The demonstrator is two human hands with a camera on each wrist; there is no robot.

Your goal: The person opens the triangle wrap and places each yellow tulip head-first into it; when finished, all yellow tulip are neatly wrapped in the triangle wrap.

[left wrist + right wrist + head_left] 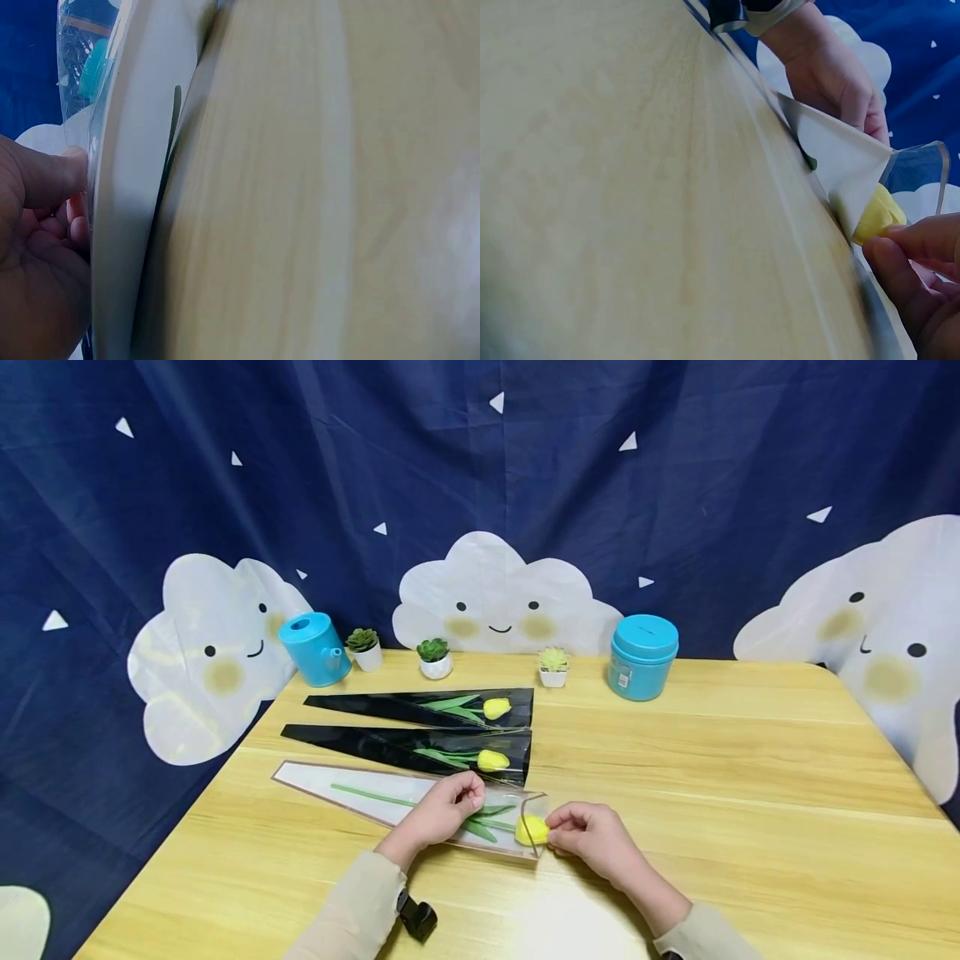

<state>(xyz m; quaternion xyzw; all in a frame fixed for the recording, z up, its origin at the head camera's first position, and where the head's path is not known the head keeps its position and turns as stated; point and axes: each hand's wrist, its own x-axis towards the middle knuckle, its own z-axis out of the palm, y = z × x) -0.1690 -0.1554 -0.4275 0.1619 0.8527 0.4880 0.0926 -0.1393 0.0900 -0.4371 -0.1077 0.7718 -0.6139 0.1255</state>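
Observation:
A white flower sleeve with a clear front and brown edging lies nearest the person, its wide mouth to the right. Inside it is a yellow tulip with green leaves and a long stem. My left hand pinches the clear film of the sleeve between thumb and fingers, lifting it from the white back. At the mouth, my right hand pinches the tip of the tulip's bloom with thumb and forefinger. Part of the stem is hidden behind the left hand.
Two black sleeves, each with a yellow tulip, lie behind the white one. Along the table's back edge stand a blue watering can, several small potted succulents and a blue lidded canister. A dark blue cloud-print curtain hangs behind.

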